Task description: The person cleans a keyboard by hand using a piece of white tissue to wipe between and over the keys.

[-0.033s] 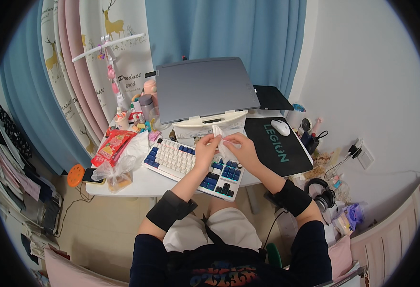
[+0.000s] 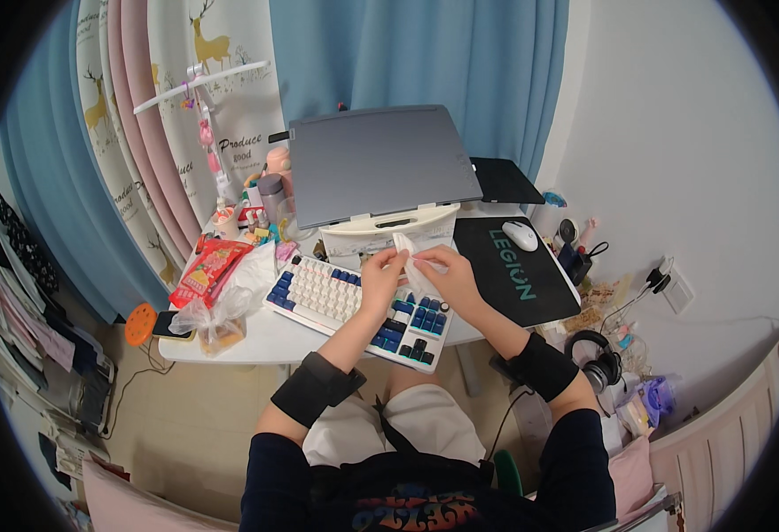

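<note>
Between my two hands is a crumpled white tissue (image 2: pixel 420 282), raised above the back edge of a white and dark-blue keyboard (image 2: pixel 320 291). My left hand (image 2: pixel 384 278) pinches it from the left, and one corner sticks up past the fingertips. From the right, my right hand (image 2: pixel 451 277) has thumb and finger closed on the tissue's other side. The keyboard lies at a slant below my wrists, with the left forearm hiding part of its keys. Black bands wrap both forearms.
A grey laptop (image 2: pixel 380 164) stands on a white stand (image 2: pixel 340 241) behind my hands. To the right, a white mouse (image 2: pixel 520 235) rests on a black mouse pad (image 2: pixel 482 266). At left are a red packet (image 2: pixel 205 270), a tied plastic bag (image 2: pixel 216 319) and a phone (image 2: pixel 176 334).
</note>
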Motion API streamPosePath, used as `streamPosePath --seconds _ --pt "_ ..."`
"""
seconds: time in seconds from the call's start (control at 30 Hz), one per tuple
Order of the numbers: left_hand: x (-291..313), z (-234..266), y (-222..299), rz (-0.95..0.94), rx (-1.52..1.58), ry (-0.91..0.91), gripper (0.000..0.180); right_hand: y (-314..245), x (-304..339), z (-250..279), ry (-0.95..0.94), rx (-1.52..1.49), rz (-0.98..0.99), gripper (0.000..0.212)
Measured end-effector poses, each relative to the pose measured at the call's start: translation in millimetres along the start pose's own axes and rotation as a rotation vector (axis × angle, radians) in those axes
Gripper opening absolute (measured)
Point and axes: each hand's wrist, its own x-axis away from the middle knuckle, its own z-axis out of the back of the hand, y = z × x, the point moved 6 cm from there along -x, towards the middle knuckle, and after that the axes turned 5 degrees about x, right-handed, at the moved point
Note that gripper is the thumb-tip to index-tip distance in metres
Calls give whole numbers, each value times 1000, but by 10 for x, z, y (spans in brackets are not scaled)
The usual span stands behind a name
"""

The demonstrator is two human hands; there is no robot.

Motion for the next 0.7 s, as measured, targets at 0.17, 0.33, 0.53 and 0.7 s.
streamPosePath --seconds 0.17,0.33,0.53,0.7 --pt "-20 40 -58 90 41 45 21 -162 -1 62 63 247 111 13" --pt "-68 46 -106 116 36 83 20 -301 114 -51 58 397 308 11" --pt "-190 109 -262 114 -32 110 18 -316 207 -163 40 507 468 13" --pt "-223 82 -261 98 21 168 21 -232 181 -174 17 542 548 14"
